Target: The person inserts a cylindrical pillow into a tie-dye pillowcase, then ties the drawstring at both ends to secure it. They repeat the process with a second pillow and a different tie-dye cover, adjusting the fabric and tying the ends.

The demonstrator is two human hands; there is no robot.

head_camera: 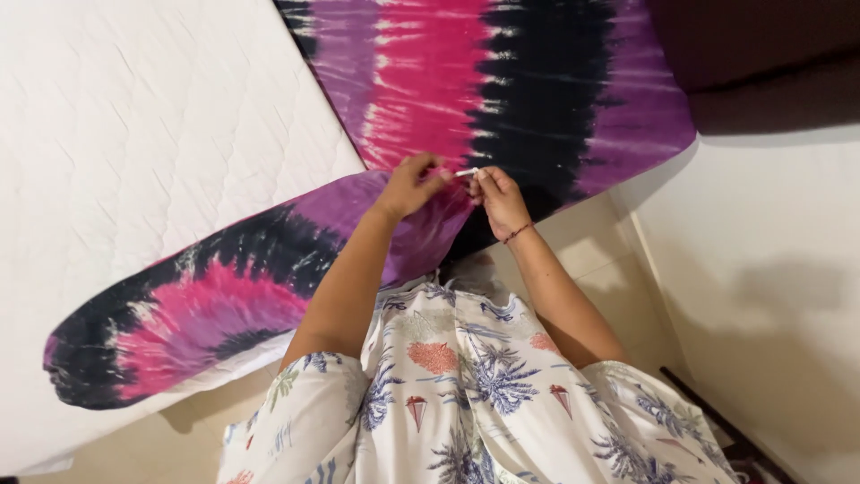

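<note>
At the corner of the white quilted mattress (134, 134), a tie-dyed sheet (502, 81) in pink, purple and black lies stretched across the bed, with one edge folded back toward the person. Left hand (410, 184): fingers closed, pinching the sheet edge together with one end of a small white object (467, 171). Right hand (500, 199): fingertips pressed together on the opposite end of the same object. What the object is cannot be determined. Both hands meet over the sheet edge, nearly touching. A thin dark bracelet (518, 233) circles the right wrist. Beige floor tiles (609, 260) and a white wall (770, 269) show on the right.
</note>
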